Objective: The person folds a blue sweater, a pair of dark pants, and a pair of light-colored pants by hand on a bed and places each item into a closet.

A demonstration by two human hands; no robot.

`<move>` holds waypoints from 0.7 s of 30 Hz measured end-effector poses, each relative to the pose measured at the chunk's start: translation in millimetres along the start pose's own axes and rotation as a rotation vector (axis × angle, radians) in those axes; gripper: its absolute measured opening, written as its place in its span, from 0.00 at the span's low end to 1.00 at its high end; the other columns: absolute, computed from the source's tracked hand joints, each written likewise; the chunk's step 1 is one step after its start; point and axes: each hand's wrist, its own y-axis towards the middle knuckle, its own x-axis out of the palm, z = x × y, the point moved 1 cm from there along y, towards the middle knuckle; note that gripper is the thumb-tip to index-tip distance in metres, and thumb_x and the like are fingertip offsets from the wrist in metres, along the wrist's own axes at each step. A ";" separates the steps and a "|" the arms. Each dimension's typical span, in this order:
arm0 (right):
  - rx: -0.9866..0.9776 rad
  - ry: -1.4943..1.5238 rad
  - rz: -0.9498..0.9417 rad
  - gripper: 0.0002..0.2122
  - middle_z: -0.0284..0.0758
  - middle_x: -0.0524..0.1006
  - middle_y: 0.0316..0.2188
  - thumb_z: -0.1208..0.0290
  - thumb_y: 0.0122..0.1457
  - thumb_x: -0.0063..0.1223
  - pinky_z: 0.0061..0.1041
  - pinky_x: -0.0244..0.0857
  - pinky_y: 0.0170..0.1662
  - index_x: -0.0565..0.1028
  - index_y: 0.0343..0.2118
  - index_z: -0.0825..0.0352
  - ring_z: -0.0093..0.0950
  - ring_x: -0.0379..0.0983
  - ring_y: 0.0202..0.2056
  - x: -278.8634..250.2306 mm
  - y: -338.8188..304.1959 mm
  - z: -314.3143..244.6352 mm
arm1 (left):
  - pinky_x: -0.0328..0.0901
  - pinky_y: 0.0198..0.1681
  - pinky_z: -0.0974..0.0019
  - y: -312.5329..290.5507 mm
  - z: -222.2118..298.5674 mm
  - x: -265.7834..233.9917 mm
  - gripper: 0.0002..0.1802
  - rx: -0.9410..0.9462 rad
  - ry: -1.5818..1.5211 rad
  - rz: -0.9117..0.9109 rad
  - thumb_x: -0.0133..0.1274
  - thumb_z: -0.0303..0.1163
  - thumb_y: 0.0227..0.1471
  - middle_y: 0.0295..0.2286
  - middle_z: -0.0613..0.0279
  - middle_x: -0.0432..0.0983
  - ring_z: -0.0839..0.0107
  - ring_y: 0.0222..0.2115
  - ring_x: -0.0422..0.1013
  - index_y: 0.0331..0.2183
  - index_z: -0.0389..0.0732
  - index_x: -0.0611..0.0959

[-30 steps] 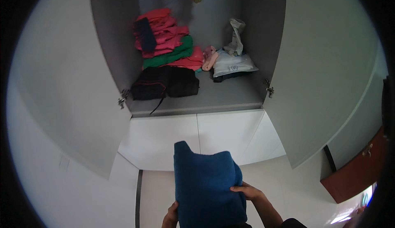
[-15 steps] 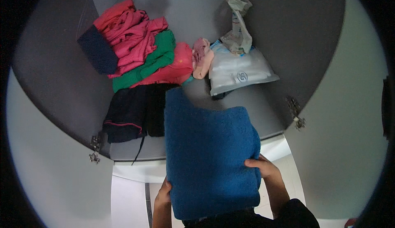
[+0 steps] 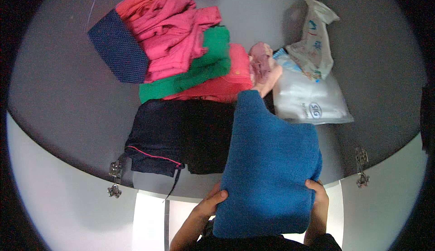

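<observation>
Blue folded cloth (image 3: 272,169), gripped from both sides at the cupboard shelf (image 3: 197,184)
From my remote seat, I see it has shifted rightward past the dark clothes (image 3: 156,129) toward the white packet (image 3: 308,95), so it now hides most of the gap between them; left hand (image 3: 210,202) and right hand (image 3: 321,201) pinch its edges, thumbs on top; whether it touches the shelf, I cannot tell.
</observation>
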 end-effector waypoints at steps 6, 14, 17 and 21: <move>-0.110 -0.114 -0.103 0.39 0.48 0.66 0.51 0.69 0.42 0.62 0.41 0.57 0.55 0.55 0.58 0.73 0.44 0.64 0.51 50.5 11.0 -15.6 | 0.57 0.53 0.53 -10.0 25.9 -40.0 0.55 0.123 -0.026 -0.016 0.56 0.59 0.39 0.52 0.45 0.60 0.54 0.52 0.60 0.58 0.35 0.54; 0.114 -0.213 -0.384 0.39 0.48 0.65 0.52 0.69 0.46 0.62 0.39 0.59 0.54 0.53 0.58 0.75 0.40 0.65 0.51 121.8 57.4 -38.9 | 0.63 0.49 0.53 -34.9 41.3 -46.9 0.48 0.338 -0.214 0.247 0.56 0.54 0.42 0.49 0.47 0.66 0.54 0.47 0.67 0.55 0.32 0.60; 0.167 -0.244 -0.410 0.38 0.49 0.65 0.52 0.71 0.47 0.61 0.39 0.60 0.53 0.52 0.58 0.75 0.40 0.65 0.51 127.6 59.4 -51.0 | 0.63 0.49 0.53 -25.7 26.7 -65.0 0.48 0.351 -0.180 0.222 0.55 0.54 0.43 0.49 0.46 0.66 0.52 0.47 0.67 0.56 0.32 0.59; 0.147 -0.225 -0.465 0.37 0.49 0.65 0.52 0.72 0.48 0.59 0.38 0.62 0.52 0.50 0.59 0.75 0.40 0.66 0.50 131.8 56.0 -51.0 | 0.62 0.50 0.53 -23.4 29.7 -74.4 0.47 0.331 -0.218 0.143 0.54 0.53 0.45 0.50 0.46 0.64 0.54 0.48 0.66 0.57 0.33 0.57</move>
